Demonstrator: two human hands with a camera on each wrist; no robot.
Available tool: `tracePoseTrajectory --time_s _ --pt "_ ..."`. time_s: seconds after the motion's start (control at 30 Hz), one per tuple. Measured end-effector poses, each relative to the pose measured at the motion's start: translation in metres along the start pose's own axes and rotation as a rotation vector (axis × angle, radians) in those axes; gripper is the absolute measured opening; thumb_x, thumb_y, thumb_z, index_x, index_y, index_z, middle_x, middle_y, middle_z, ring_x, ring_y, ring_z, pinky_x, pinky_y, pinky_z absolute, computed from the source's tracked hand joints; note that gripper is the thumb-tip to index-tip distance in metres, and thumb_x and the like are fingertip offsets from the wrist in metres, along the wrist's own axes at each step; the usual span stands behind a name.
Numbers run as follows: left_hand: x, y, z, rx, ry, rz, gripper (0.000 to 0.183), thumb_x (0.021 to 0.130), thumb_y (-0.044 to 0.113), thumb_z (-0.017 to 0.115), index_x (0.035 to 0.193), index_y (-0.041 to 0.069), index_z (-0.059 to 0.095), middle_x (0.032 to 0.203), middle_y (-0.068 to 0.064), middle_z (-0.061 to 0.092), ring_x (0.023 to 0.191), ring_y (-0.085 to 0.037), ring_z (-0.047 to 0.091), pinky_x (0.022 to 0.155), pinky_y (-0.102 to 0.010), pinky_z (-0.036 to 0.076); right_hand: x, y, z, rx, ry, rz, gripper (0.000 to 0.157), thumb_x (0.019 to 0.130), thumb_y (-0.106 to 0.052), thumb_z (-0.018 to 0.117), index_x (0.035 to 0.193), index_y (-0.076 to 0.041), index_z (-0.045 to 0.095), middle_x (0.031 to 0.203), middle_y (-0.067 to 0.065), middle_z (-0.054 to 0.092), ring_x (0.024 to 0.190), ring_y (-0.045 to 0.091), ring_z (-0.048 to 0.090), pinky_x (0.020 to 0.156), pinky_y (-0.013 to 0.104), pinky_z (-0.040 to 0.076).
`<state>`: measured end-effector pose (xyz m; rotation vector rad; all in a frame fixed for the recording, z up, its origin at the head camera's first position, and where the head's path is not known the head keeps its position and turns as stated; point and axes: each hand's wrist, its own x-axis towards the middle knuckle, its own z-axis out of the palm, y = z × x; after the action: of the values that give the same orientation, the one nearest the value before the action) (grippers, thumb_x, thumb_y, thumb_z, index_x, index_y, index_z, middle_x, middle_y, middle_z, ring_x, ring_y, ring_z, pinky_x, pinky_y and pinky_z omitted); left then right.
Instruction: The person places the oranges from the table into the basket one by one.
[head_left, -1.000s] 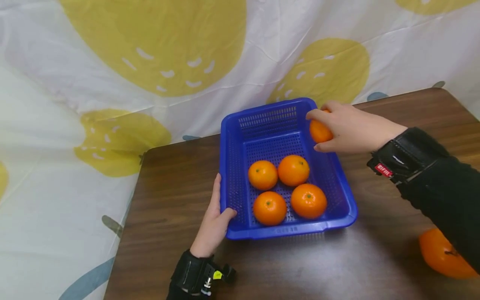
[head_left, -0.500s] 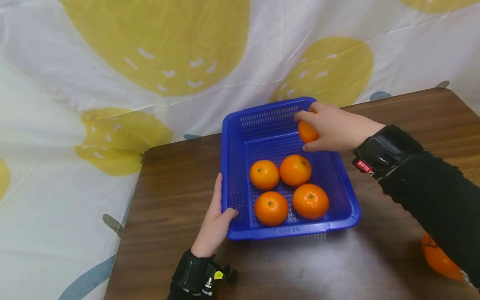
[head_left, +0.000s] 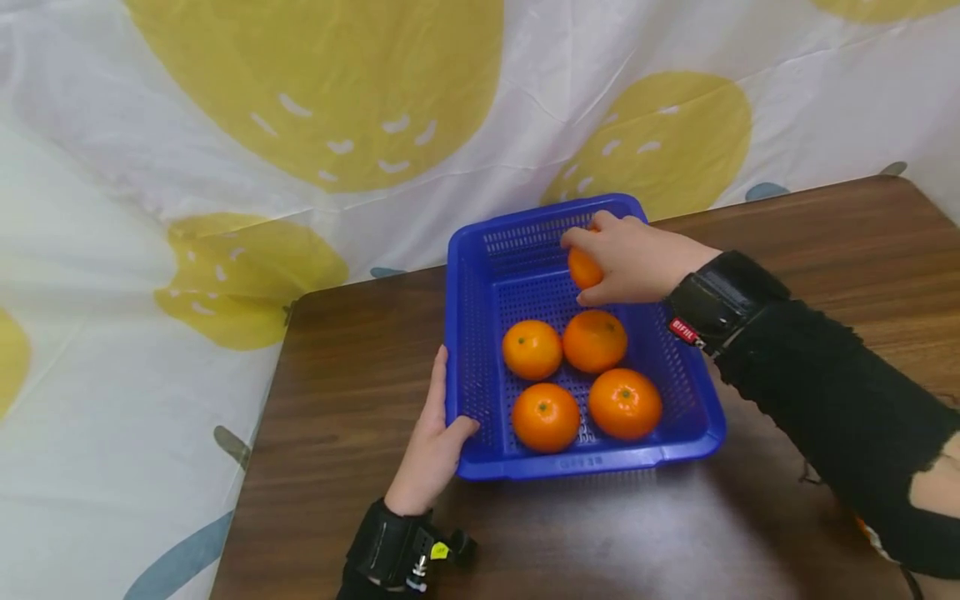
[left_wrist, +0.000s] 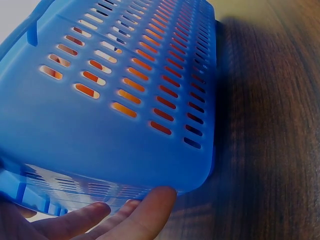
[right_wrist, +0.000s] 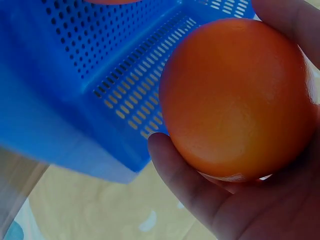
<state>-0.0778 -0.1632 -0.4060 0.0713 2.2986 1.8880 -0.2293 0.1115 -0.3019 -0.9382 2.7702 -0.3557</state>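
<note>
A blue perforated plastic basket [head_left: 456,333] sits on the wooden table, holding several oranges, among them a front-left orange [head_left: 545,417] and a front-right orange [head_left: 625,404]. My left hand [head_left: 429,450] grips the basket's left side near the front corner, thumb over the rim and fingers along the outer wall. Over the back part of the basket, my right hand [head_left: 637,260] holds another orange [head_left: 585,268] between thumb and fingers. The right wrist view shows this held orange [right_wrist: 235,100] large, with fingertips around it and the basket wall [right_wrist: 115,160] behind.
The brown wooden table [head_left: 345,400] meets a white cloth [head_left: 420,225] with yellow fruit print at its back and left. Under the right sleeve [head_left: 840,417], at lower right, a bit of something orange shows, mostly hidden.
My right hand has carried the orange leftward, from the basket's right rim to over its back interior. The right sleeve now covers most of the orange fruit at lower right. The left hand stays put.
</note>
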Motion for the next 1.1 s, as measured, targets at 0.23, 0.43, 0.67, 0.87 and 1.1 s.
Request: tracePoseTrajectory --time_s 0.23,0.43,0.67,0.87,1.1 --pt "0.000 0.003 0.000 -0.007 -0.017 0.015 0.087 0.085 -0.004 0.041 0.146 0.044 0.003 0.152 0.014 0.012 0.125 -0.022 0.034 0.103 -0.053 0.030 0.008 -0.001 0.006 0.022 -0.026 0.019 0.071 0.076 -0.042 0.066 0.136 -0.017 0.038 0.127 0.023 0.040 0.104 0.039 0.044 0.084 0.053 0.044" --pt "-0.001 0.004 0.000 -0.001 -0.021 0.009 0.086 0.085 -0.004 0.040 0.145 0.044 0.002 0.152 0.015 0.011 0.126 -0.023 0.033 0.104 -0.054 0.029 0.015 -0.002 0.012 0.041 -0.043 0.035 0.071 0.075 -0.043 0.066 0.135 -0.017 0.039 0.131 0.024 0.038 0.109 0.042 0.042 0.088 0.056 0.042" --pt "-0.004 0.015 0.001 -0.022 -0.041 -0.034 0.085 0.086 -0.005 0.040 0.147 0.038 -0.001 0.154 0.011 0.008 0.127 -0.025 0.032 0.105 -0.053 0.028 0.020 -0.002 0.019 0.074 -0.058 0.061 0.073 0.075 -0.042 0.066 0.137 -0.015 0.038 0.134 0.027 0.035 0.111 0.042 0.042 0.091 0.056 0.040" --pt "-0.010 0.031 0.004 -0.022 -0.048 -0.052 0.084 0.086 -0.006 0.038 0.149 0.030 -0.004 0.155 0.005 0.006 0.128 -0.029 0.031 0.105 -0.053 0.029 0.025 0.002 0.027 0.115 -0.069 0.097 0.072 0.075 -0.041 0.066 0.136 -0.015 0.038 0.135 0.026 0.034 0.109 0.037 0.044 0.089 0.052 0.042" --pt "-0.012 0.031 0.004 -0.018 -0.037 -0.050 0.085 0.085 -0.006 0.039 0.149 0.029 -0.003 0.155 0.004 0.007 0.128 -0.027 0.031 0.105 -0.051 0.027 0.031 0.010 0.038 0.146 -0.081 0.120 0.073 0.075 -0.043 0.065 0.136 -0.014 0.038 0.133 0.025 0.036 0.107 0.034 0.044 0.090 0.051 0.042"
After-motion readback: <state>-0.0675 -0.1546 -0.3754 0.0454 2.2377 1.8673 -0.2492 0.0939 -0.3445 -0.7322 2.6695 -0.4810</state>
